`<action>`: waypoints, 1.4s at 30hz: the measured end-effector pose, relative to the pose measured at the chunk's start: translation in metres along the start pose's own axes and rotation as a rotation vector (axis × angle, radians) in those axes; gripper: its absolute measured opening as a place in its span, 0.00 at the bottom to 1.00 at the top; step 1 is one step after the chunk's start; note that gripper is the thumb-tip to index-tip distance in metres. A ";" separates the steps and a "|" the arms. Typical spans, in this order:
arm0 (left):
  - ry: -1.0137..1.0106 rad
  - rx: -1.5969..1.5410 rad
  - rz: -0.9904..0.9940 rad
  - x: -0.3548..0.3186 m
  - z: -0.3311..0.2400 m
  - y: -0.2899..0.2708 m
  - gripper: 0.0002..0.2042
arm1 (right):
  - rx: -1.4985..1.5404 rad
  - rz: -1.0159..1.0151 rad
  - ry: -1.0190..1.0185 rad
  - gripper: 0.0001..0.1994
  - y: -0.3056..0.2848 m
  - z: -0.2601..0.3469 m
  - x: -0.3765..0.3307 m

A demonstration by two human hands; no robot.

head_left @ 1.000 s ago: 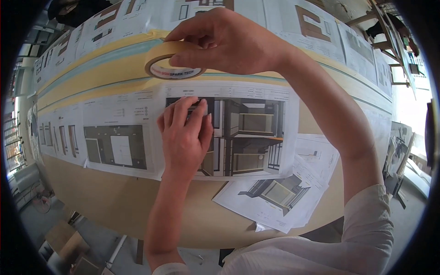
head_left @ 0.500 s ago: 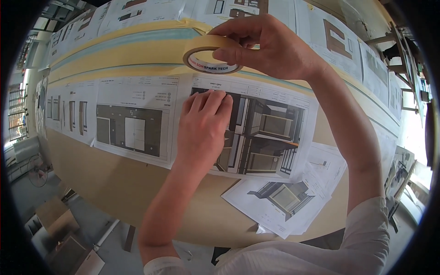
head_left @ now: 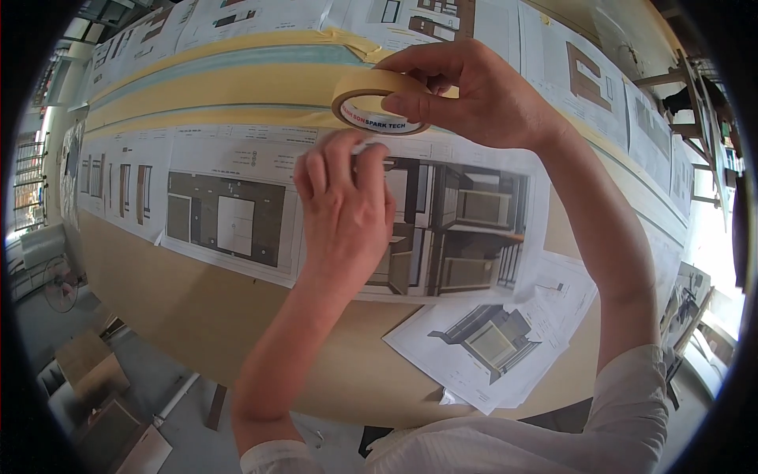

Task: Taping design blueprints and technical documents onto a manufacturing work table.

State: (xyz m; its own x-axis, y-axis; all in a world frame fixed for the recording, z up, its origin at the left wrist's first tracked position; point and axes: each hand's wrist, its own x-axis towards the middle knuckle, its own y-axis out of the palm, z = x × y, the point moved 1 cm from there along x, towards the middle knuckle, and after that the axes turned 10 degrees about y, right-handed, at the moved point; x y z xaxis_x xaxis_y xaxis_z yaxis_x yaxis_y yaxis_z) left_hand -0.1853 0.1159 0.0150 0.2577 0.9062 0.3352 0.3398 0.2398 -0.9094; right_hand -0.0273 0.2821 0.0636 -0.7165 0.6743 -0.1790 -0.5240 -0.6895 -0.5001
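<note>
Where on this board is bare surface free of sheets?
Bare board runs below the printed sheets, left of the loose drawing. It is crowded up top, where the left hand presses paper and the right hand holds the tape roll.

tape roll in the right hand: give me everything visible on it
The tape roll is a ring of cream masking tape, papery in look, on a pale core with printed lettering inside. It is held tilted, its open face toward the camera, above the printed drawing sheet on the tan board. The right hand grips it, thumb across the lower rim, fingers over the top. The left hand has its fingertips just under the roll; any free tape end is hidden.
</note>
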 end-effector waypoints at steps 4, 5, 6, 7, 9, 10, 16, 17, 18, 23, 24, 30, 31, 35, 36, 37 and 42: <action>-0.142 0.016 -0.132 0.005 0.004 -0.001 0.24 | 0.013 0.000 0.029 0.23 0.001 0.001 0.000; -0.147 0.004 -0.163 0.004 0.005 -0.002 0.23 | 0.013 -0.001 0.028 0.23 0.001 0.001 0.000; -0.146 0.001 -0.163 0.002 0.006 -0.002 0.23 | 0.014 -0.002 0.010 0.23 0.001 -0.002 0.000; -0.146 0.038 -0.062 -0.001 0.007 -0.002 0.22 | 0.015 -0.004 -0.009 0.22 0.000 -0.004 0.000; -0.144 0.076 0.040 -0.010 0.008 -0.001 0.22 | 0.011 -0.009 0.001 0.22 -0.001 -0.005 -0.001; -0.059 0.074 0.039 -0.016 0.009 0.003 0.22 | 0.009 -0.012 0.007 0.22 -0.001 -0.004 0.000; 0.032 0.065 0.072 -0.021 0.011 0.001 0.23 | -0.022 -0.034 -0.022 0.22 -0.005 0.000 0.000; 0.035 0.062 0.071 -0.022 0.011 0.001 0.23 | -0.020 -0.033 -0.022 0.22 -0.006 0.000 0.002; 0.036 0.059 0.071 -0.021 0.011 0.002 0.23 | 0.029 -0.025 -0.034 0.22 -0.007 -0.001 0.002; 0.036 0.025 0.013 -0.021 0.016 0.007 0.18 | 0.016 -0.097 -0.090 0.22 -0.004 -0.005 0.007; 0.038 0.022 0.011 -0.020 0.016 0.006 0.18 | 0.021 -0.095 -0.097 0.22 -0.003 -0.005 0.006; 0.048 -0.002 -0.021 -0.019 0.018 0.007 0.15 | -0.041 -0.131 -0.089 0.21 -0.007 0.001 0.003; 0.044 -0.005 -0.012 -0.018 0.018 0.005 0.15 | -0.074 -0.133 -0.079 0.21 -0.008 0.004 0.001; 0.041 -0.007 -0.020 -0.018 0.018 0.007 0.14 | -0.029 -0.106 -0.037 0.21 -0.008 0.006 0.000; 0.044 -0.007 -0.021 -0.018 0.019 0.006 0.14 | -0.006 -0.070 -0.052 0.22 -0.007 0.004 0.001; 0.048 -0.008 -0.024 -0.018 0.019 0.007 0.14 | 0.018 -0.033 -0.068 0.22 -0.006 0.003 0.001; 0.052 -0.005 -0.048 -0.014 0.023 0.006 0.13 | -0.035 -0.059 -0.073 0.23 -0.007 0.000 0.001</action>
State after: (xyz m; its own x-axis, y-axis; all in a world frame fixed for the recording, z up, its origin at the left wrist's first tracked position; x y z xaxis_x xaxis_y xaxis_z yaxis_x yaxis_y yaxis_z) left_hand -0.2074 0.1121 -0.0005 0.2875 0.8746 0.3904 0.3577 0.2801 -0.8908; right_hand -0.0239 0.2877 0.0669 -0.7172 0.6914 -0.0871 -0.5504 -0.6387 -0.5376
